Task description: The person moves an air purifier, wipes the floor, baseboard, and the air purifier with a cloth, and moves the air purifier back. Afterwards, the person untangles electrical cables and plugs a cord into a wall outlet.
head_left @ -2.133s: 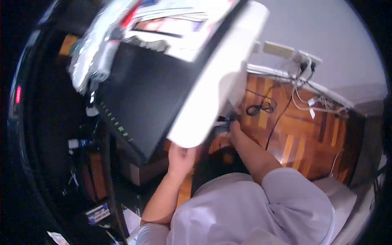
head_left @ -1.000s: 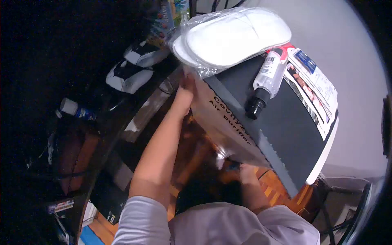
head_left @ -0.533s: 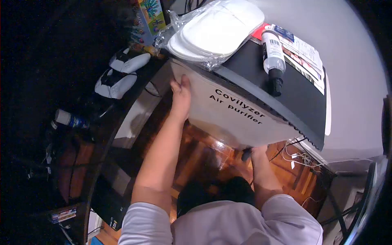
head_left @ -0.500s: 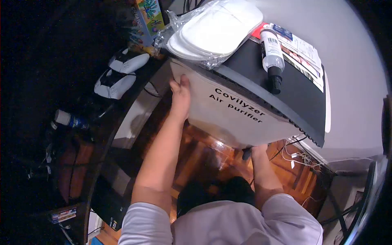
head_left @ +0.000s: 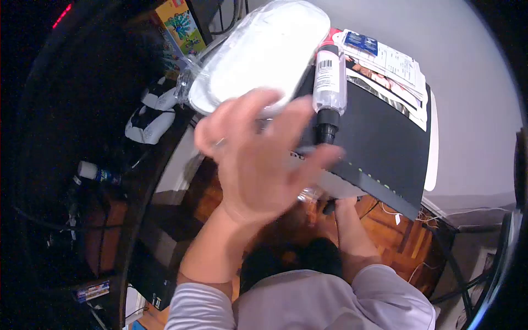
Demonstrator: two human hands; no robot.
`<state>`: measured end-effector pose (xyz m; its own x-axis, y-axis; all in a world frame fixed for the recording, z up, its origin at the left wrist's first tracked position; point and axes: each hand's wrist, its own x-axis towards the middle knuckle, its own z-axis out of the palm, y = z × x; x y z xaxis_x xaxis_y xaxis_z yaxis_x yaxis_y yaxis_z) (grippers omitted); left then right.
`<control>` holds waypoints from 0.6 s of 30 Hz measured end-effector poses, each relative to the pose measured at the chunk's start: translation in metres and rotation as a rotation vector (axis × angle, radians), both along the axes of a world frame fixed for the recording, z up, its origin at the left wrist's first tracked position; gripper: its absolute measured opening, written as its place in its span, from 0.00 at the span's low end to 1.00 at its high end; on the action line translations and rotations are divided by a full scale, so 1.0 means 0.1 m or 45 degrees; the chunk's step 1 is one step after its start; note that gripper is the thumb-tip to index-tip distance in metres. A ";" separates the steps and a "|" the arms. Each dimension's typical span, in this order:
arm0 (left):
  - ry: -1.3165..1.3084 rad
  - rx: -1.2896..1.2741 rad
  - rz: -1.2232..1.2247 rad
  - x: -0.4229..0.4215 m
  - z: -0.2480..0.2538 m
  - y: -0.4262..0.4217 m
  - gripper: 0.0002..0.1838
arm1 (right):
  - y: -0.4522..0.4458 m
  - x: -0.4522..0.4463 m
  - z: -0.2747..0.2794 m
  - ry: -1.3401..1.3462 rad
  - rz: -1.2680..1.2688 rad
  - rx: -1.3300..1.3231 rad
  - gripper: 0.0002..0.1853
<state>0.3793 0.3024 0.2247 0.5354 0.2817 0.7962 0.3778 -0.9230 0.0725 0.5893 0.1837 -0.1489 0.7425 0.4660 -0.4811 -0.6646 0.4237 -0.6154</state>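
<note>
My left hand is raised in the middle of the view, blurred, with its fingers spread and nothing held. Behind it lie white slippers in clear plastic, on top of a black unit. A clear spray bottle with a black nozzle lies on that surface, right of the slippers. The pale front panel below is largely covered by my left hand. My right hand is low, at the panel's bottom edge beside a small dark object; its fingers are hidden.
Papers lie at the back of the unit. On the dark desk at left are two game controllers, a colourful box and a white-capped bottle. White cables run over the wooden floor near the wall.
My left hand has let go of the panel's left edge and risen over its front, fingers spread. My right hand stays low. The view has shifted, showing more of the unit's top.
</note>
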 end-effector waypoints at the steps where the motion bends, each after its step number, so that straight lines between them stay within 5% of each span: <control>1: 0.003 -0.004 -0.008 0.07 0.14 -0.09 0.24 | 0.01 -0.02 -0.03 0.006 0.013 0.002 0.24; 10: 0.445 -0.309 0.118 0.51 0.17 -0.08 0.19 | 0.02 -0.03 -0.20 -0.034 0.140 -0.013 0.24; 18: -0.082 -0.226 -0.349 0.09 0.24 -0.05 0.17 | -0.11 0.11 -0.32 -0.079 0.223 -0.047 0.24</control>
